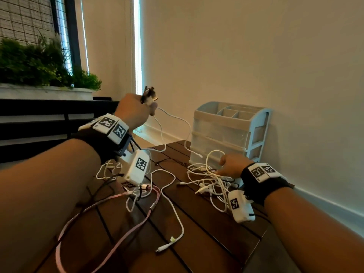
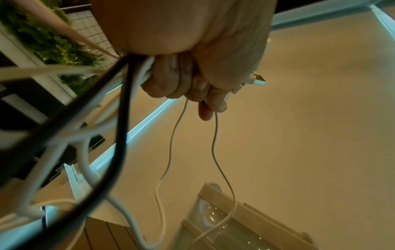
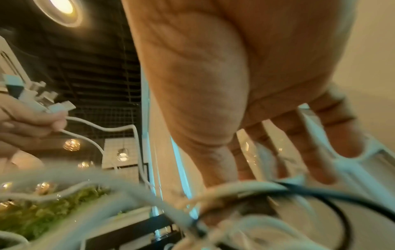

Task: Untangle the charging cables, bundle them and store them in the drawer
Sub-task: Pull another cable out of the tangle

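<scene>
My left hand [image 1: 136,109] is raised above the table and grips a bunch of cable ends, whose USB plugs [image 1: 150,95] stick out above the fist. In the left wrist view the left hand [image 2: 192,88] has white and black cables hanging from it. My right hand [image 1: 229,166] is low on the table in a tangle of white cables [image 1: 208,180], with its fingers threaded into it. In the right wrist view a white cable [image 3: 310,128] runs between the fingers of my right hand [image 3: 267,169]. The plastic drawer unit [image 1: 226,134] stands right behind that hand, its drawers closed.
A pink cable [image 1: 110,219] and a loose white cable [image 1: 177,213] trail over the dark slatted table [image 1: 197,243]. The wall is close on the right. A planter with green plants [image 1: 39,64] sits at the far left behind a dark railing.
</scene>
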### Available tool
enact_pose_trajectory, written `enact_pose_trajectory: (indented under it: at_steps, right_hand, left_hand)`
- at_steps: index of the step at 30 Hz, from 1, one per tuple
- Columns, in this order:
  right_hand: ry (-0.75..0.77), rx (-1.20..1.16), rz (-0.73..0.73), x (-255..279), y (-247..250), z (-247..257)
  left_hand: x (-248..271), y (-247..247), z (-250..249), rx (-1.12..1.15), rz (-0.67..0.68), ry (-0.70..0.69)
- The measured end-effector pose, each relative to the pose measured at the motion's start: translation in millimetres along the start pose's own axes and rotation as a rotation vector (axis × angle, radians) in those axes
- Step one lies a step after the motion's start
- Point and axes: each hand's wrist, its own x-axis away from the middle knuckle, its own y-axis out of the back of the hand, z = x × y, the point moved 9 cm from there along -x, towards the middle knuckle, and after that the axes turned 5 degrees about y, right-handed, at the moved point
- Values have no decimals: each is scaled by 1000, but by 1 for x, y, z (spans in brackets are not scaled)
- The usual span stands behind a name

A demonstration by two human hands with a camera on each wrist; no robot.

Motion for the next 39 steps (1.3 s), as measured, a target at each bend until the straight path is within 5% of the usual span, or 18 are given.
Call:
enact_pose_trajectory:
  at_steps: [3, 7, 11, 16, 21, 32, 35, 39]
  right_hand:
    - [47, -13, -195, 7, 37, 25]
    - [303, -416, -390, 14, 72, 87]
    - [357, -506, -283, -5, 60, 116]
    - [274, -554, -213, -18, 40, 85]
    - [321, -457, 10, 0, 8, 76]
    - [420, 205, 265, -25, -53, 119]
    - [443, 209, 249, -23, -50, 126]
    - [698, 8, 163, 8, -30, 162]
  left_hand:
    - [6, -8, -3, -34, 71, -14]
    - [14, -20, -6, -79, 127, -75]
    - [15, -16, -4, -266, 117, -109]
    - [3, 25, 7, -701, -91, -128]
    - [11, 13, 32, -984, -23, -98]
    - [22, -32, 38, -1026, 289, -135]
    - [18, -17, 36, -1054, 237, -146]
    - [14, 3, 43, -1116, 166, -101]
